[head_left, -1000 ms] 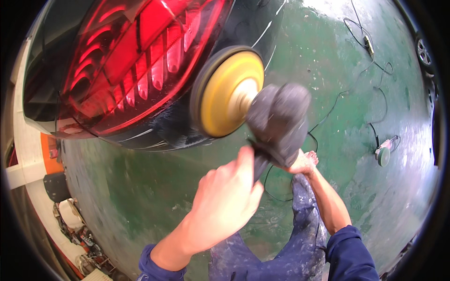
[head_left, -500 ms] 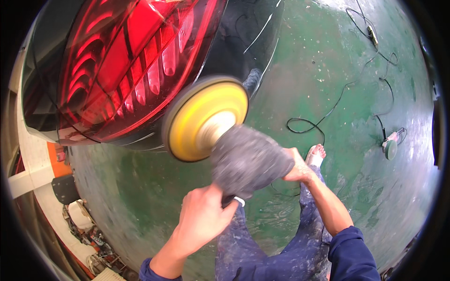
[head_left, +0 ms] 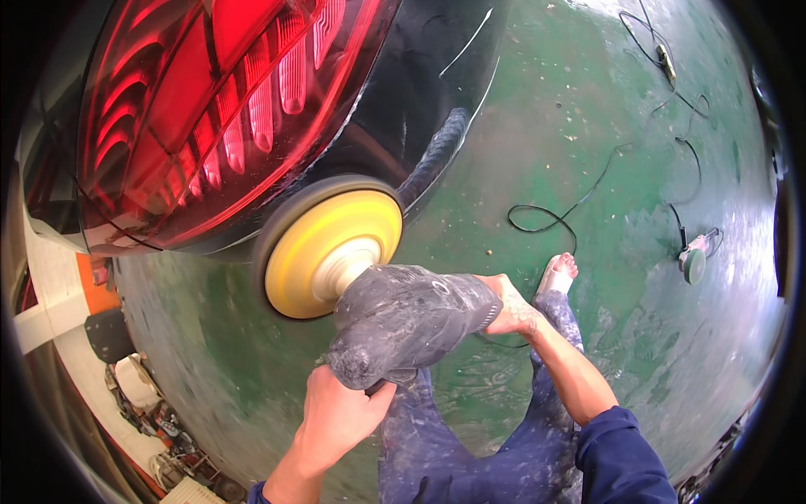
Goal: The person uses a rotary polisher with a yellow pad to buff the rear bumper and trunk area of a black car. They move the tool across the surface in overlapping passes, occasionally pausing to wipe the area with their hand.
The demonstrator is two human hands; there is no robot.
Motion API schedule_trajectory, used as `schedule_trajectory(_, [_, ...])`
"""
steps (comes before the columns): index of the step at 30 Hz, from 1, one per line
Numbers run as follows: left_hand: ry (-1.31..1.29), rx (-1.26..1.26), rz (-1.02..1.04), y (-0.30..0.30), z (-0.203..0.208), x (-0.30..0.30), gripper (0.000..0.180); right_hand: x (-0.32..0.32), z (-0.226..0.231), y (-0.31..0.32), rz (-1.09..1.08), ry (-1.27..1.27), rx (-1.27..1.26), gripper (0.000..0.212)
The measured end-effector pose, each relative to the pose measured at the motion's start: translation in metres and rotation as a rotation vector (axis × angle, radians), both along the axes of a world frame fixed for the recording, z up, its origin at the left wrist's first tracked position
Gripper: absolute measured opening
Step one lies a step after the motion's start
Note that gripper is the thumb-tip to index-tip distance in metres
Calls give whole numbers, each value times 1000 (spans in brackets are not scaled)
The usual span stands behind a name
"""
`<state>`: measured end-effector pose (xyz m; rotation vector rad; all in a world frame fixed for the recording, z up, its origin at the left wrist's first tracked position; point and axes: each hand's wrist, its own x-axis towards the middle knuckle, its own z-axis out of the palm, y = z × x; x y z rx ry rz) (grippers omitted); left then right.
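Note:
A dusty dark grey power polisher (head_left: pixel 411 315) is held across in front of me, its round yellow-backed pad (head_left: pixel 336 252) pointing up and to the left. My left hand (head_left: pixel 340 412) grips a handle at the near side of the tool head; the handle is mostly hidden. Around the rear end of the body, my right hand (head_left: pixel 508 307) is closed. The pad's dark rim lies against or very close to the glossy black car panel (head_left: pixel 403 109), just below the red tail light (head_left: pixel 243 92); exact contact cannot be told.
On the green floor (head_left: pixel 487 185) a black cable (head_left: pixel 537 220) runs in loops. Farther right lies a small power tool with a green disc (head_left: pixel 694 262). A cable connector (head_left: pixel 666 67) rests at the upper right. Clutter (head_left: pixel 168 428) lines the lower left, beside a white beam.
Both hands and the polisher have shifted left, the pad also moving down along the panel edge. The view of the car has moved slightly left and up.

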<state>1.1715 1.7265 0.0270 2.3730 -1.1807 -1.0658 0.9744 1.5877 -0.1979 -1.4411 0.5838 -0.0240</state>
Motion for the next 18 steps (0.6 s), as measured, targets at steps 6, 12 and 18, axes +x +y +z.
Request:
schedule_trajectory(6, [18,6,-145,-59,10,-6,36,-28,-5,-39,1,38,-209,47])
schedule_trajectory(12, [4,-7,-178,-100,24,-12,44,-24,10,-65,71,227,-356,32])
schedule_trajectory(18, [-46,99,-108,-33,17,1,49,1,-15,-7,-28,-100,-133,48])
